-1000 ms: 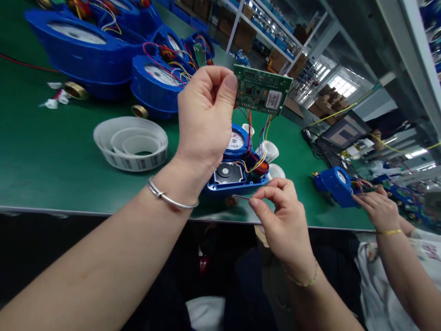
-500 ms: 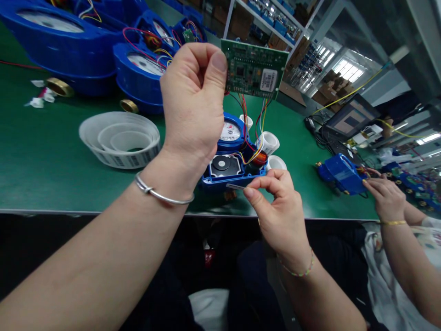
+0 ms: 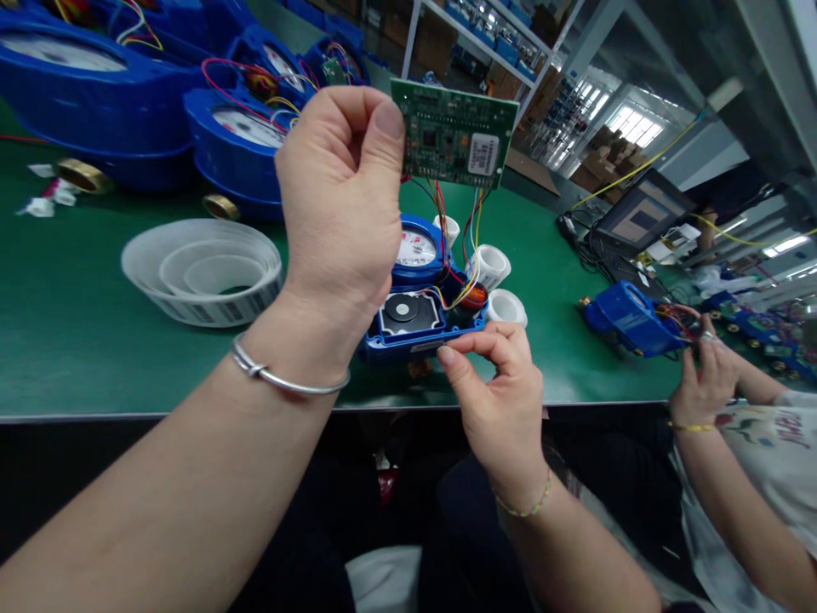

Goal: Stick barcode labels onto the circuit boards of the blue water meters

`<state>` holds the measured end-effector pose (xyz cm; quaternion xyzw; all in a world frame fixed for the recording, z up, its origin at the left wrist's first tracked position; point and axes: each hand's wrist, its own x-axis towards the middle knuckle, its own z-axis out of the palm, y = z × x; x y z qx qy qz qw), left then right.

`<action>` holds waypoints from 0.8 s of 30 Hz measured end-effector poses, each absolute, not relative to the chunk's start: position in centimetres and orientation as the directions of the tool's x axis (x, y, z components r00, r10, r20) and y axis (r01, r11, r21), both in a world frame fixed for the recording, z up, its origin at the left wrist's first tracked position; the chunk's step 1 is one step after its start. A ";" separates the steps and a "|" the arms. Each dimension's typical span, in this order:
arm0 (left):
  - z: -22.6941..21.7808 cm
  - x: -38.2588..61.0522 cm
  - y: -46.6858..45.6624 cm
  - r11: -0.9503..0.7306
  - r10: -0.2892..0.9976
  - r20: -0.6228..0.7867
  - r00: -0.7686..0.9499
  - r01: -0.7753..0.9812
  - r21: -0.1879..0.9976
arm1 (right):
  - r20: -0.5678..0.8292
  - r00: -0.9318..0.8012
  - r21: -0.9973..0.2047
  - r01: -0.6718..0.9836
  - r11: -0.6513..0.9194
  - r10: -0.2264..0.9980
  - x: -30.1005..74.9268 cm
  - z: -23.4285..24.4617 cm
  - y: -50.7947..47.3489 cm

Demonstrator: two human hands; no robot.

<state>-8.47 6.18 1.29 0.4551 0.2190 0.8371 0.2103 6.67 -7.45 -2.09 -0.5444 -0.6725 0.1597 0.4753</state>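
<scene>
Between thumb and fingers, my left hand grips the left end of a green circuit board, raised above the table. A white barcode label is stuck on the board. Coloured wires run down from it into an open blue water meter with a round dial and a black disc in its front compartment. My right hand pinches one end of a small pale label strip against the meter's front wall. How much of the strip adheres there I cannot tell.
Label rolls lie about: a large loose one to the left, and smaller ones beside the meter. Several blue meters fill the back left. At right, a co-worker's hands handle another meter near a laptop.
The label strip has moved from in front of the meter onto its front wall, with my right hand following. The view has shifted slightly. My left hand still holds the board up.
</scene>
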 end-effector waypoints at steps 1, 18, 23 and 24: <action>1.3 -8.5 6.2 -0.813 0.554 0.665 -0.500 -0.152 0.562 | 0.488 0.056 -0.732 0.571 0.373 0.871 6.5 -2.4 -7.4; 1.6 -8.0 6.0 -0.763 0.589 0.613 -0.527 -0.113 0.636 | 0.401 0.244 -0.916 0.139 0.377 0.883 4.2 -6.3 -5.2; 1.7 -7.7 6.1 -0.740 0.610 0.572 -0.548 -0.135 0.659 | 0.332 0.219 -0.929 -0.089 0.358 0.917 4.8 -6.4 -4.9; 1.7 -7.7 6.1 -0.731 0.618 0.566 -0.546 -0.134 0.669 | 0.325 0.216 -0.927 -0.120 0.355 0.921 4.9 -6.6 -4.9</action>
